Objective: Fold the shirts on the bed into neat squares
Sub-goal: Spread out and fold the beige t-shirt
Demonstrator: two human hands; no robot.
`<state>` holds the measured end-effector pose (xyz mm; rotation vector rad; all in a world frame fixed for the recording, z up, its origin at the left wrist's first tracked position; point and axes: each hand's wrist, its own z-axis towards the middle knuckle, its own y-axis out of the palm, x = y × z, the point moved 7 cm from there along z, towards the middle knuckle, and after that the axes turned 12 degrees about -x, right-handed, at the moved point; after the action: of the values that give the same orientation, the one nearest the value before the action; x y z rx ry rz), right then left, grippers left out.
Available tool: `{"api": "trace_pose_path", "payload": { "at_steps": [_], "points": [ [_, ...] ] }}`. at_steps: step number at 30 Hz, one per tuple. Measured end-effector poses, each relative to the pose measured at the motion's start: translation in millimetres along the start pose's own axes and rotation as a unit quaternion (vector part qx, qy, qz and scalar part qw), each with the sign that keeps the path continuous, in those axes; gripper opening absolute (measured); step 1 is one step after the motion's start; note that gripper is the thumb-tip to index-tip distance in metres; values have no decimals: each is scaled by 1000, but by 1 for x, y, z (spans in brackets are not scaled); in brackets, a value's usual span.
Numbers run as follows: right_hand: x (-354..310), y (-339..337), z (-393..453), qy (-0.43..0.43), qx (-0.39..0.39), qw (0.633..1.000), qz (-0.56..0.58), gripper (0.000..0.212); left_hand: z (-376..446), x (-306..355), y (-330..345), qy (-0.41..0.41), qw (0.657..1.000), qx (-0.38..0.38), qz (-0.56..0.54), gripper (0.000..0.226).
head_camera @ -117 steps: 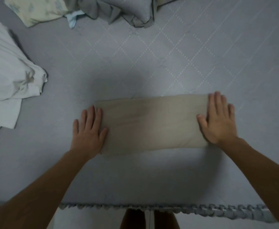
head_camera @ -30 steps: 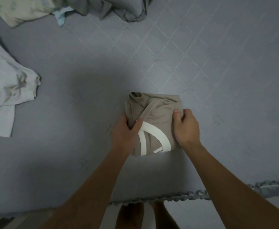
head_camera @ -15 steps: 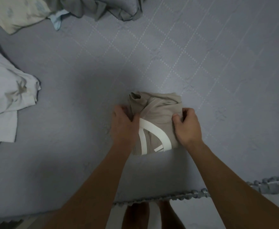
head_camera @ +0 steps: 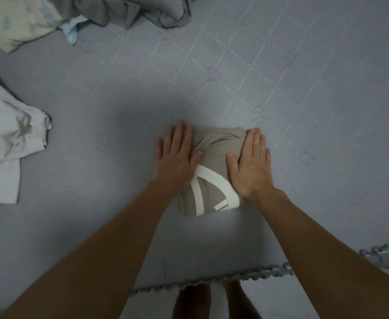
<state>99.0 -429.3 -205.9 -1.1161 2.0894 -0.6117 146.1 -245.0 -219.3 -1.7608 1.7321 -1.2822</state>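
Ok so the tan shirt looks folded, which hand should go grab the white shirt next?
Probably the left hand. The white shirt lies crumpled at the left of the bed, on that hand's side. The right hand presses the far side of the tan shirt and would have to cross over.

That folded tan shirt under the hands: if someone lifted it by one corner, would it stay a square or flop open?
The tan shirt would probably flop open: it is soft cloth, and its upper edge is bunched and creased. The left hand and right hand press it flat, which hints that the folds may spring up. It likely slides readily on the bedspread.
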Motion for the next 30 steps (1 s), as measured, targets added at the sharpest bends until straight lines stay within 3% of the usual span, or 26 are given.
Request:
{"api": "trace_pose_path", "payload": {
  "at_steps": [3, 6, 10, 14, 18, 22, 26, 30],
  "points": [
    [3, -8, -11, -12, 16, 996, 89, 71, -17, 2, -9, -55, 987, 40, -149, 87],
    [26, -12, -28, 24, 26, 981, 190, 49, -49, -19, -2, -185, 913, 71, -355, 99],
    [55, 20, -51, 138, -58, 901, 406, 29, -80, -17, 38, -264, 809, -8, -525, 76],
    [59, 37, -60, 155, -149, 862, 459, 43, -94, -6, 65, -269, 672, -166, -670, 59],
    [51, 41, -89, 145, -167, 819, 529, 67, -106, 1, 44, -234, 685, -191, -663, 42],
    [44, 19, -160, 153, -109, 790, 583, 54, -142, 40, 0, -178, 707, -220, -648, 30],
    [42, -34, -265, 137, -17, 755, 641, 38, -194, 108, -58, -109, 738, -251, -617, 38],
    [54, -105, -383, 66, 116, 714, 688, 43, -249, 206, -119, 35, 779, -268, -565, 62]
  ]
}}
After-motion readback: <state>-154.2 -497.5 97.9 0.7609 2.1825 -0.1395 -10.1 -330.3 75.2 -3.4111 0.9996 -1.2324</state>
